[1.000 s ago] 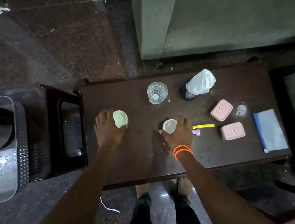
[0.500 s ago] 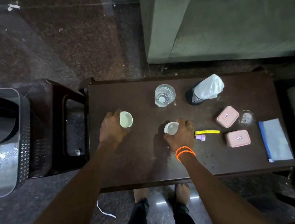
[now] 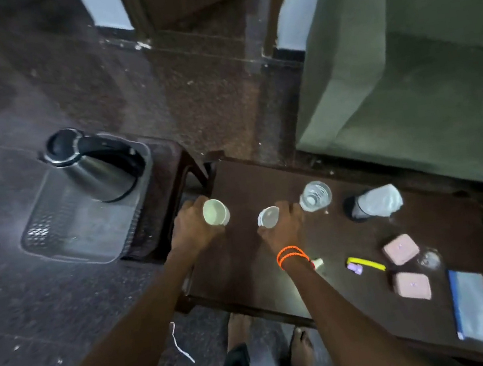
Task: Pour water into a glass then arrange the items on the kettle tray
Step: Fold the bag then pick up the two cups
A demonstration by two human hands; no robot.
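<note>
Within each grip (image 3: 194, 228) (image 3: 283, 223): one cup (image 3: 215, 212) (image 3: 268, 217).

Whole view motion-blurred, small white object (image 3: 318, 263) half hidden behind right wrist, table (image 3: 360, 305) corner cut off.

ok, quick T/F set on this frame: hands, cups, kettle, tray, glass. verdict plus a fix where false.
1. Each hand holds a small cup: left hand on the pale green cup, right hand on the white cup. True.
2. The kettle stands on the dark table. False: it stands in the grey tray, left of the table.
3. The clear glass stands on the table beyond the right hand. True.
4. Both cups already sit on the tray. False: both are over the table, in the hands.
5. The two pink boxes are stacked. False: one pink box and the other pink box lie apart on the table.
</note>
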